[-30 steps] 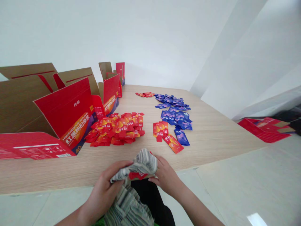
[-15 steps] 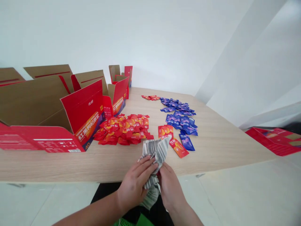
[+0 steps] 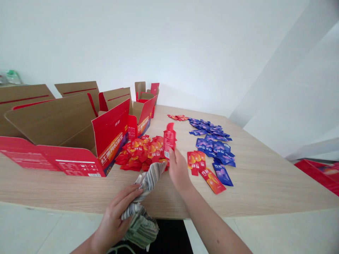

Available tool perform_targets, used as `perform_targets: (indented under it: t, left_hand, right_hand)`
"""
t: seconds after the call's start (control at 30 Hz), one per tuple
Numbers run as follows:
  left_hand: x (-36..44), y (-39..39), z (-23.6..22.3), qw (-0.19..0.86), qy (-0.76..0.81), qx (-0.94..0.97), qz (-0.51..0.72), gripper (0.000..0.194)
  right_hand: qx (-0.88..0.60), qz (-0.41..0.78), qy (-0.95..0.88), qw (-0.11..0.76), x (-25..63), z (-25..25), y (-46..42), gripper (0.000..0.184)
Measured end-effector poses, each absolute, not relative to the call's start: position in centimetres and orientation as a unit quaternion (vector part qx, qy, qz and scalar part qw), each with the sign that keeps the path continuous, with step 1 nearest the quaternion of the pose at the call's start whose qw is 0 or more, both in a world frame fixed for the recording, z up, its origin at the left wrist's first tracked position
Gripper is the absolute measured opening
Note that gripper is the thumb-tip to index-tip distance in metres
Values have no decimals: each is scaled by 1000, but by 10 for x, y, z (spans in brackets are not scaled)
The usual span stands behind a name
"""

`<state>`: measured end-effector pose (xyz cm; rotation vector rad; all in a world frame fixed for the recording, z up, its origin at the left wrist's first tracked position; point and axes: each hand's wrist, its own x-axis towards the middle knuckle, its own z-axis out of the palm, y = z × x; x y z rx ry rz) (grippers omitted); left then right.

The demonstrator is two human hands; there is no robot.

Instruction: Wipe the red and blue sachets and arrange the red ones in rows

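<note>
My right hand (image 3: 178, 170) pinches a red sachet (image 3: 169, 139) and holds it upright above the wooden table (image 3: 251, 176), just right of a pile of red sachets (image 3: 140, 151). My left hand (image 3: 116, 217) grips a grey striped cloth (image 3: 144, 192) at the table's near edge; the cloth's upper end lies on the table beside the pile. To the right of my right hand lie a few loose red sachets (image 3: 197, 163) and a spread of blue sachets (image 3: 212, 141).
Open red-and-brown cardboard boxes (image 3: 79, 130) stand along the left of the table, with more boxes (image 3: 144, 98) behind. Flattened red cartons (image 3: 321, 173) lie on the floor at the far right. A white wall rises behind the table.
My right hand left the cloth and rose over the table with a red sachet. My left hand dropped lower with the cloth. The view shifted left and up.
</note>
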<state>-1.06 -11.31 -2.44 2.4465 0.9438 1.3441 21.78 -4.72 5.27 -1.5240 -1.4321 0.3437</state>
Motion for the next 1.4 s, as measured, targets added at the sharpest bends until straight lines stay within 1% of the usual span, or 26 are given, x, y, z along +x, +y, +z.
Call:
perform_targets:
  t: [0.07,0.13,0.17,0.2,0.27,0.33,0.4,0.47,0.57,0.63,0.7,0.77,0.87,1.0,1.07,1.13,1.17,1.23,1.3,1.4]
  left_hand:
    - [-11,-112,-22,90,327,823,455,57]
    - [-9,-113,-23,90,334,820,455,56]
    - [-9,-114,-25,93,337,819,456,54]
    - [-10,-115,-29,97,339,817,457,53]
    - [-14,-119,-38,104,345,816,452,50]
    - [-19,-122,-47,105,347,821,441,49]
    - [-24,-127,-52,106,351,822,436,47]
    - [-25,-131,-52,117,365,815,435,46]
    - [-19,-135,-47,151,385,799,436,45]
    - [-12,-135,-42,170,384,794,440,45]
    - [-4,-134,-37,180,378,792,445,44]
    - [3,-133,-33,183,372,792,447,44]
    - [10,-131,-26,180,364,796,448,45]
    - [24,-127,-13,176,335,810,447,50]
    - [39,-124,-6,182,314,822,439,56]
    - [62,-119,-1,205,288,846,400,65]
    - [75,-117,-1,220,269,865,361,69]
    - [103,-111,-3,235,221,914,245,72]
    - [127,-106,-7,212,200,945,147,68]
    - [144,-99,-12,164,228,955,90,63]
  right_hand:
    - [-634,79,-658,398,191,59,-15,42]
    - [-637,63,-715,283,166,57,7,41]
    - [-632,65,-733,243,157,55,12,41]
    - [-626,70,-744,223,151,52,13,42]
    - [-613,71,-749,241,150,44,4,43]
    - [-603,56,-738,299,164,36,-14,40]
    - [-598,39,-722,346,191,27,-33,36]
    - [-607,25,-704,367,227,15,-48,33]
    - [-662,-7,-660,355,287,-6,-57,32]
    - [-702,-21,-636,322,319,-18,-60,35]
    - [-711,-6,-645,281,338,-29,-67,39]
    - [-682,27,-684,256,341,-38,-82,40]
    - [-623,57,-733,268,324,-49,-120,38]
    - [-587,50,-753,292,302,-58,-172,48]
    - [-566,31,-767,300,300,-63,-189,50]
    - [-545,-2,-778,314,302,-68,-198,46]
    - [-538,-20,-779,321,303,-71,-201,43]
    - [-538,-46,-773,333,306,-76,-203,38]
    - [-546,-64,-764,339,309,-79,-203,36]
    - [-544,-73,-756,356,315,-78,-203,35]
